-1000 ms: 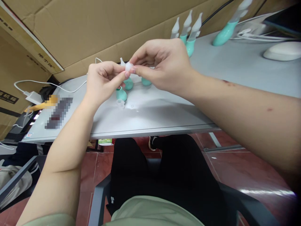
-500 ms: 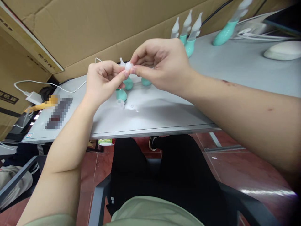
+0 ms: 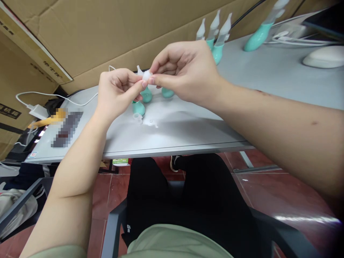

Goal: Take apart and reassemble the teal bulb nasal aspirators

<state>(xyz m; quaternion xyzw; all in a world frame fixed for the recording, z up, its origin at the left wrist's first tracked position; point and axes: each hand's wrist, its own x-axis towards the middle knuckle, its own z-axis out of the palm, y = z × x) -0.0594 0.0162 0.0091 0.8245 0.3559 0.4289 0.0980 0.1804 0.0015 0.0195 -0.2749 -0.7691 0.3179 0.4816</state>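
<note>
Between my hands, above the table, is a small translucent white nozzle tip [image 3: 146, 75]. The thumb and fingers of my left hand [image 3: 119, 87] pinch its left side. My right hand [image 3: 185, 70] pinches its right side with thumb and forefinger. Below and behind the hands stand teal squeeze bulbs: one bulb [image 3: 139, 108] nearest me, another bulb [image 3: 146, 95] just behind it, and a third bulb [image 3: 167, 92] partly hidden by my right hand. A clear ring-like plastic piece [image 3: 138, 118] lies beside the nearest bulb.
Several teal nasal aspirators [image 3: 218, 52] with white tips stand behind my right hand. Another aspirator [image 3: 259, 36] leans at the back right, near a white computer mouse [image 3: 324, 57]. A white cable [image 3: 67, 99] and a blurred dark object [image 3: 67, 129] lie left. Cardboard [image 3: 120, 32] borders the table's back.
My right hand and forearm have shifted very slightly upward. Both hands keep their pinch on the white nozzle tip, and the things on the table stay where they were.
</note>
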